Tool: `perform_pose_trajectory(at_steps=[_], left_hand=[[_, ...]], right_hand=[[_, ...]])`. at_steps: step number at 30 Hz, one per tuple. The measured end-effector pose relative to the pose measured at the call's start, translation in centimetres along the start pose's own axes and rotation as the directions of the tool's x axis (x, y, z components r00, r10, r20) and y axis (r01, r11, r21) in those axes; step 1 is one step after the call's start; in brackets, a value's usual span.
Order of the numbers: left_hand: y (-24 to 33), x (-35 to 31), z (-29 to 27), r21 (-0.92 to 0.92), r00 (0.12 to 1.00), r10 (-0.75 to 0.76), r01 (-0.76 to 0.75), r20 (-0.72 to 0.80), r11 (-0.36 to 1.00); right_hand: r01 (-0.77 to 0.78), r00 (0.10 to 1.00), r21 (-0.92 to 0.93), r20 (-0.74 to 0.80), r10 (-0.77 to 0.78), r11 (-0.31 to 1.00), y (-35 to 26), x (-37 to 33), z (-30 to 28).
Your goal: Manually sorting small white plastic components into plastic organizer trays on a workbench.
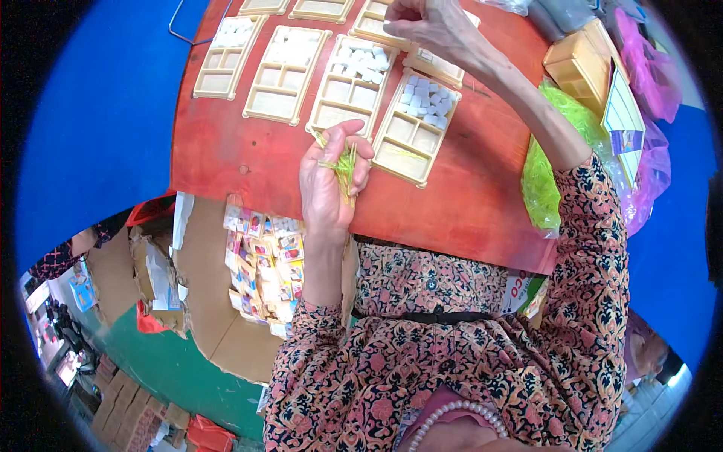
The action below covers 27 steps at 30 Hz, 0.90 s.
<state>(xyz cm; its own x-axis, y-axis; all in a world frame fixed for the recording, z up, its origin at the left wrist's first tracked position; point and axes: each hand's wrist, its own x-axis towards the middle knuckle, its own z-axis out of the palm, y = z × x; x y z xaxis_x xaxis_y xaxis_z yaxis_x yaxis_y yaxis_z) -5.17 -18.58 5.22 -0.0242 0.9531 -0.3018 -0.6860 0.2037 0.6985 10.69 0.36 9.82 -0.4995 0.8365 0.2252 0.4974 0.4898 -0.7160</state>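
Note:
My left hand [324,181] is closed around a bundle of thin yellow-green sticks [346,169], just below the near row of trays. My right hand [437,26] reaches far across the red table, over a cream compartment tray [367,29] in the back row. Its fingers are pinched; whatever they hold, if anything, is hidden. Closest to me on the right lies another cream tray [385,156], with white cubes [427,102] in its far compartment and a thin yellow-green strip in its near one. Beside it, a tray [320,113] also has white cubes at its far end.
More cream trays [271,103] stand in rows on the red table [226,154]. To the right are stacked cream trays [576,64], a green plastic bag [542,181] and pink bags [648,75]. An open cardboard box [218,294] by my left forearm holds many small printed packets [263,264].

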Motion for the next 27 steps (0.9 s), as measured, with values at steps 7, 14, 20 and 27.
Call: perform_pose_trajectory(at_steps=[7, 14, 20, 27], left_hand=[[-0.3, 0.0, -0.1, 0.003, 1.000, 0.014, -0.014, -0.006, 1.000], [-0.8, 0.0, 0.0, 0.011, 1.000, 0.018, -0.018, 0.002, 1.000], [-0.8, -0.2, 0.1, 0.022, 0.999, 0.036, -0.036, 0.001, 0.999], [-0.8, 0.0, -0.2, -0.001, 0.999, 0.035, -0.035, 0.014, 0.999]], right_hand=[[0.147, 0.979, -0.040, 0.151, -0.139, 0.988, -2.0, -2.8, 2.9], [0.416, 0.908, -0.228, 0.152, -0.389, 0.881, -1.6, -4.0, 4.2], [0.206, 0.977, -0.125, 0.075, -0.198, 0.970, -1.3, -2.7, 2.0], [0.359, 0.933, -0.315, 0.110, -0.342, 0.878, -0.7, -4.0, 3.8]])
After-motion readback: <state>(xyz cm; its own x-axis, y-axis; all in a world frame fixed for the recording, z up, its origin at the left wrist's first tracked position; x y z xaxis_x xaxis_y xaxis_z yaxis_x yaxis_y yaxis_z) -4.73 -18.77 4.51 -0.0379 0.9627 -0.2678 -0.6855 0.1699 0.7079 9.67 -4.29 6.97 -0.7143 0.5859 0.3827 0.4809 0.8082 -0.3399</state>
